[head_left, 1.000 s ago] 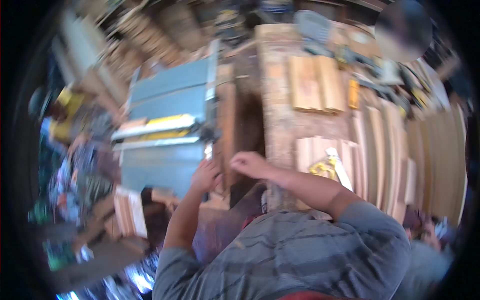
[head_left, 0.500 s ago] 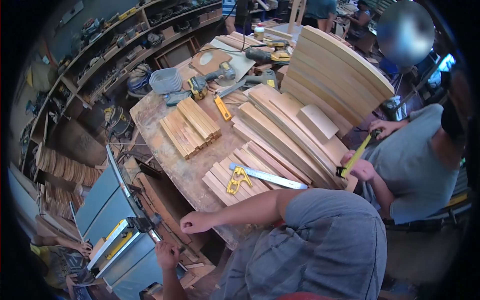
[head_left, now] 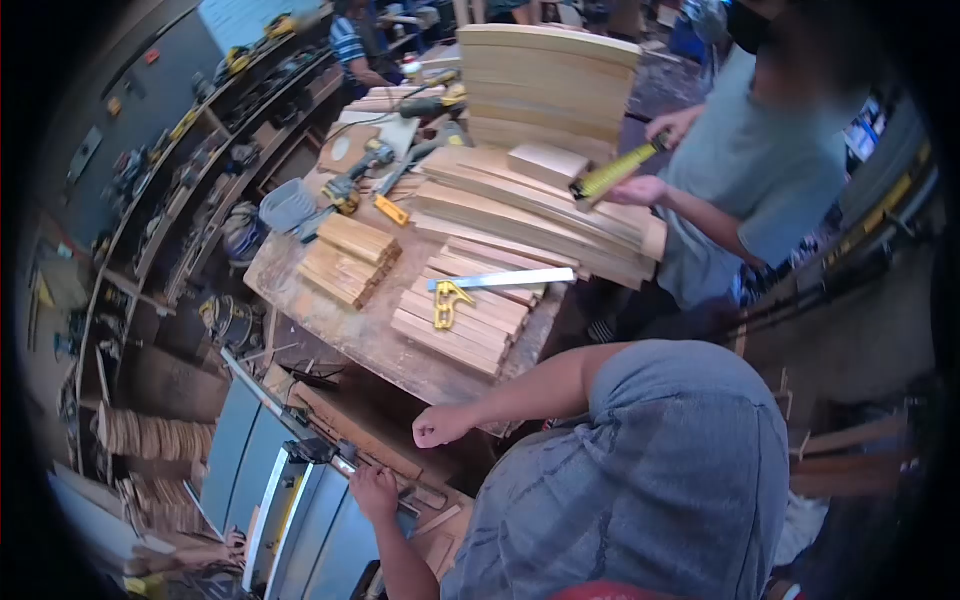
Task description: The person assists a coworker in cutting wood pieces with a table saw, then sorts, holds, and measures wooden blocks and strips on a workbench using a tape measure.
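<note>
My left hand (head_left: 374,490) is at the near edge of the table saw (head_left: 322,520), beside its rail. Its fingers are loosely bent and slightly apart, with no object visible in them. My right hand (head_left: 441,426) hangs as a loose fist between the saw and the workbench (head_left: 375,357), with nothing showing in it. On the saw lies the metal rip fence (head_left: 268,530). A combination square (head_left: 500,281) with a yellow head rests on a row of wooden strips (head_left: 465,333), beyond my right hand. A smaller stack of wooden strips (head_left: 347,262) sits further left.
At right a co-worker (head_left: 760,170) holds a yellow tape measure (head_left: 615,178) over long boards (head_left: 520,215). Another person's hand (head_left: 233,545) is at the saw's far side. A drill (head_left: 350,187), an orange-yellow tool (head_left: 391,209) and a plastic tub (head_left: 288,206) are on the bench. Tool shelves (head_left: 185,165) line the wall.
The view has swung right, bringing more of the co-worker with the tape measure into sight. My hands keep nearly the same pose, the right still a fist. The square stays on the strips.
</note>
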Tool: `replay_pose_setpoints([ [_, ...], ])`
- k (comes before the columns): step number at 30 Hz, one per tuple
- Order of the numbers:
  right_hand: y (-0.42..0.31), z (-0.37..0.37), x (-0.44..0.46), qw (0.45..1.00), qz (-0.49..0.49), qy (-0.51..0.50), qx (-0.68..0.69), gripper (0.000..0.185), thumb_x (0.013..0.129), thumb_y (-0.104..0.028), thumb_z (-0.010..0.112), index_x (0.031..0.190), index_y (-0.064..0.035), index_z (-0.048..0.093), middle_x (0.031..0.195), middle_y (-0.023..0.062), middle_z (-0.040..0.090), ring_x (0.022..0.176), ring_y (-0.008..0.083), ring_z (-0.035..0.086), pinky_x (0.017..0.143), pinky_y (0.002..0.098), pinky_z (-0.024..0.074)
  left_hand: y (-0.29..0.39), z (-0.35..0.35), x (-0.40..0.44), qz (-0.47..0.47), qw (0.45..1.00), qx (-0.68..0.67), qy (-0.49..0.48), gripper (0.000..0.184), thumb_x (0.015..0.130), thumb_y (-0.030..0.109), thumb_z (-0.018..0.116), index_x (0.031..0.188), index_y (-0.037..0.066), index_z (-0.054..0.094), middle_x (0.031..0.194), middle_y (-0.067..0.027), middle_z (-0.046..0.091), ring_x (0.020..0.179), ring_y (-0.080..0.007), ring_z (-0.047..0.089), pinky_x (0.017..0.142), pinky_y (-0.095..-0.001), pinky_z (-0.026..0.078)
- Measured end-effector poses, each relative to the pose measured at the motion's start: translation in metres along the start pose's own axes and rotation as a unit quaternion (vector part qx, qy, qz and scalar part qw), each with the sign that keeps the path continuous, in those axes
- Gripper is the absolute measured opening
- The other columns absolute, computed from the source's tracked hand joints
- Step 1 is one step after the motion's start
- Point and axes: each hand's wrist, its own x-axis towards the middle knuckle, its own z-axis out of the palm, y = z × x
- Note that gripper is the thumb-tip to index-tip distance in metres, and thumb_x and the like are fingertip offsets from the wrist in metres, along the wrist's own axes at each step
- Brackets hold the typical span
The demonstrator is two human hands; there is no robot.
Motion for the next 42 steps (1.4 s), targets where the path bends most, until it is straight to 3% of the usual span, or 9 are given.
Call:
replay_pose_setpoints([
  [15,0.044,-0.080,-0.174,0.997,-0.052,0.037,-0.031,0.022,0.088,-0.025,0.062,0.088,-0.0043,0.068,0.076,0.0053,0.067,0.069,0.0137,0.060,0.064,0.0311,0.0490,0.088,0.114,-0.110,-0.197,0.964,-0.178,-0.002,0.018,0.086,0.018,0.065,0.095,0.004,0.068,0.088,-0.0166,0.067,0.082,-0.0284,0.064,0.078,-0.0426,0.051],
  [18,0.074,-0.105,-0.214,0.998,-0.025,0.043,-0.034,0.021,0.089,-0.023,0.060,0.090,-0.0033,0.067,0.078,0.0053,0.066,0.072,0.0136,0.061,0.065,0.0328,0.0496,0.150,0.155,-0.144,-0.151,0.872,-0.464,0.031,0.017,0.091,0.013,0.062,0.101,0.001,0.065,0.089,-0.0109,0.067,0.077,-0.0182,0.063,0.069,-0.0336,0.051],
  [20,0.098,-0.116,-0.236,0.998,-0.026,0.056,-0.020,0.021,0.090,-0.021,0.058,0.094,-0.0029,0.066,0.077,0.0051,0.065,0.069,0.0137,0.061,0.063,0.0323,0.0500,0.258,0.112,-0.121,-0.320,0.751,-0.572,-0.081,0.016,0.096,0.013,0.058,0.104,0.000,0.063,0.084,-0.0062,0.067,0.069,-0.0124,0.061,0.060,-0.0271,0.049],
  [23,0.074,-0.137,-0.284,0.994,0.069,0.036,0.070,0.025,0.095,-0.014,0.047,0.110,-0.0009,0.061,0.075,0.0061,0.062,0.053,0.0141,0.058,0.047,0.0290,0.0481,0.328,0.101,-0.080,-0.090,0.915,-0.383,-0.092,0.030,0.102,0.026,0.050,0.100,-0.001,0.063,0.067,-0.0051,0.062,0.053,-0.0110,0.055,0.048,-0.0230,0.041],
  [27,0.060,-0.155,-0.301,0.999,-0.005,0.047,0.011,0.025,0.098,-0.020,0.047,0.104,-0.0003,0.061,0.074,0.0053,0.061,0.064,0.0151,0.061,0.057,0.0304,0.0489,0.390,0.069,-0.027,-0.153,0.894,-0.392,-0.155,0.042,0.103,0.037,0.046,0.095,0.000,0.064,0.061,-0.0035,0.057,0.050,-0.0118,0.053,0.049,-0.0253,0.042],
  [30,0.028,-0.161,-0.300,0.996,-0.088,0.025,0.016,0.033,0.102,-0.028,0.043,0.094,-0.0008,0.060,0.073,0.0050,0.061,0.070,0.0158,0.061,0.063,0.0315,0.0483,0.411,0.073,0.004,-0.224,0.836,-0.465,-0.185,0.050,0.103,0.047,0.042,0.095,0.002,0.063,0.065,-0.0036,0.056,0.051,-0.0136,0.052,0.051,-0.0253,0.044],
  [35,-0.012,-0.151,-0.290,0.985,-0.047,-0.053,0.160,0.047,0.104,-0.038,0.041,0.071,-0.0046,0.050,0.061,0.0037,0.056,0.050,0.0130,0.053,0.047,0.0287,0.0430,0.456,0.062,0.056,-0.229,0.524,-0.807,-0.149,0.071,0.097,0.065,0.030,0.124,0.003,0.054,0.105,-0.0119,0.064,0.086,-0.0242,0.064,0.069,-0.0361,0.054],
  [41,-0.042,-0.172,-0.289,0.983,-0.015,-0.069,0.172,0.036,0.101,-0.036,0.047,0.089,-0.0033,0.057,0.073,0.0054,0.065,0.059,0.0143,0.066,0.045,0.0246,0.0493,0.485,-0.025,0.077,-0.320,0.529,-0.766,-0.176,0.084,0.093,0.073,0.024,0.130,0.001,0.047,0.121,-0.0284,0.058,0.053,-0.0261,0.064,0.034,-0.0276,0.049],
  [42,-0.039,-0.171,-0.289,0.985,0.009,-0.071,0.157,0.035,0.101,-0.036,0.048,0.094,-0.0028,0.057,0.078,0.0064,0.066,0.063,0.0147,0.067,0.045,0.0249,0.0491,0.465,-0.018,0.074,-0.244,0.530,-0.769,-0.259,0.078,0.096,0.067,0.024,0.131,0.002,0.047,0.120,-0.0209,0.059,0.070,-0.0282,0.066,0.049,-0.0311,0.051],
])
